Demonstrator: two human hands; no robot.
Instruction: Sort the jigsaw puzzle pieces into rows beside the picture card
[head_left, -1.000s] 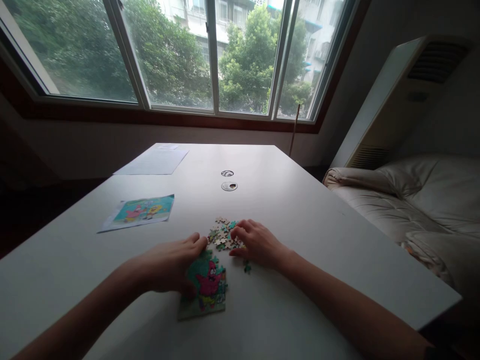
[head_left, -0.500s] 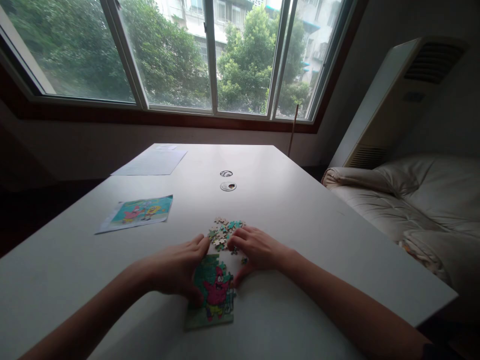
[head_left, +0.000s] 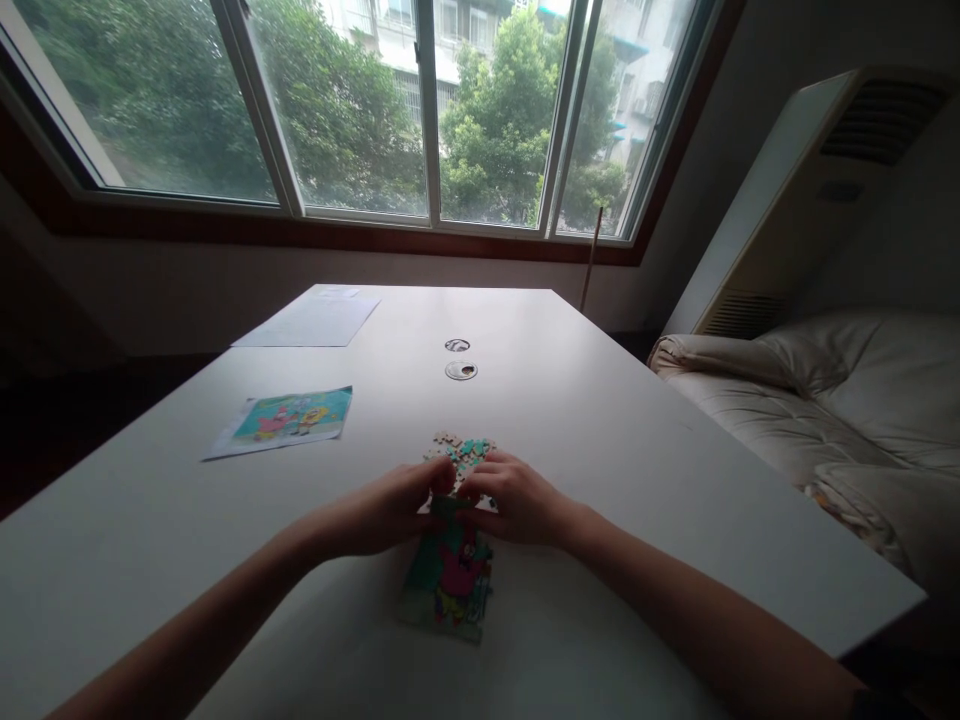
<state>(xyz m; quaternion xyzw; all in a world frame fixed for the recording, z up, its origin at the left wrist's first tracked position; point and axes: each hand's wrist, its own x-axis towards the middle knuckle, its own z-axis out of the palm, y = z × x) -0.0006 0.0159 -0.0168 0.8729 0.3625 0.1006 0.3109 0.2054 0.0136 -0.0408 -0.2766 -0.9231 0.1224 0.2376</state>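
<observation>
L hand (head_left: 390, 512) & R hand (head_left: 525, 500) are touching far edge of part-built puzzle (head_left: 448, 582), nr loose pcs (head_left: 471, 450), fingers bent; can't tell if either's gripping, v. blurry.

Pink figure on green puzzle (head_left: 448, 583)

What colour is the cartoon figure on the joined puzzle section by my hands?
The cartoon figure is mainly pink, seen best in the head view.
</observation>
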